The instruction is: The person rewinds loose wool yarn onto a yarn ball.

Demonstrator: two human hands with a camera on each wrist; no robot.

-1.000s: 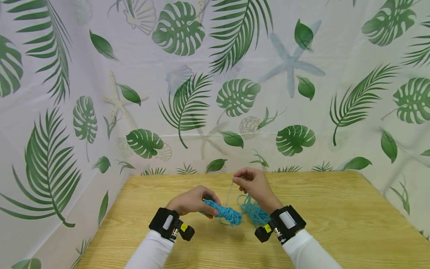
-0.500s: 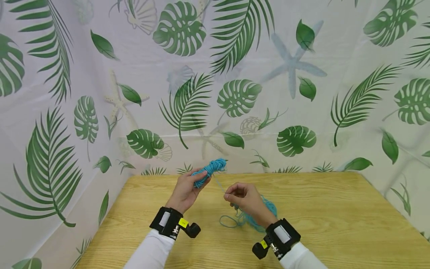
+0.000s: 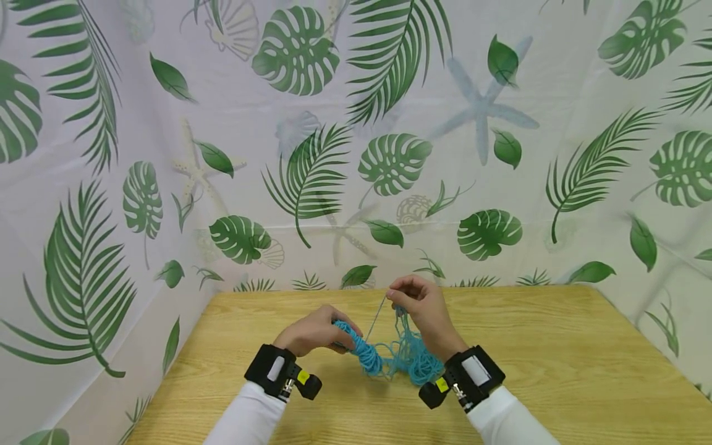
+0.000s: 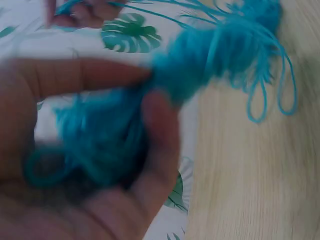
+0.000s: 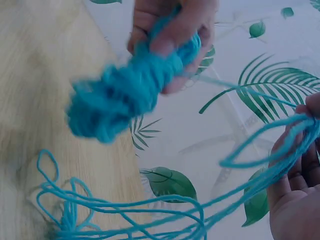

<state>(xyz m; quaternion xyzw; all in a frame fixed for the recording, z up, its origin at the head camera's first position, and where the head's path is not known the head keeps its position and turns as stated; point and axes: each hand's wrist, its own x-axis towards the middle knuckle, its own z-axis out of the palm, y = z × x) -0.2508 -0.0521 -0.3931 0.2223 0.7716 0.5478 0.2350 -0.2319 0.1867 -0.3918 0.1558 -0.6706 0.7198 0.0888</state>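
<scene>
A wound bundle of blue yarn (image 3: 368, 356) slants down to the right from my left hand (image 3: 319, 330), whose thumb and fingers grip its upper end. In the left wrist view the bundle (image 4: 185, 70) is blurred, pinched near its middle. My right hand (image 3: 425, 312) is up to the right of it, pinching a taut strand (image 3: 376, 318) that runs to the bundle. Several more loops of yarn (image 5: 260, 180) pass through the right hand's palm in the right wrist view. Below that hand a loose tangle of the same yarn (image 3: 421, 361) hangs down to the table.
A light wood table (image 3: 556, 358) lies under both hands. Behind it and along both sides hangs a white cloth (image 3: 334, 259) printed with green leaves. Loose yarn loops (image 5: 65, 210) trail over the tabletop. Each wrist wears a black camera band (image 3: 475, 374).
The bundle swung from pointing up, away from me, to pointing down right as my left hand turned over. My right hand rose, lifting the strand and part of the loose tangle.
</scene>
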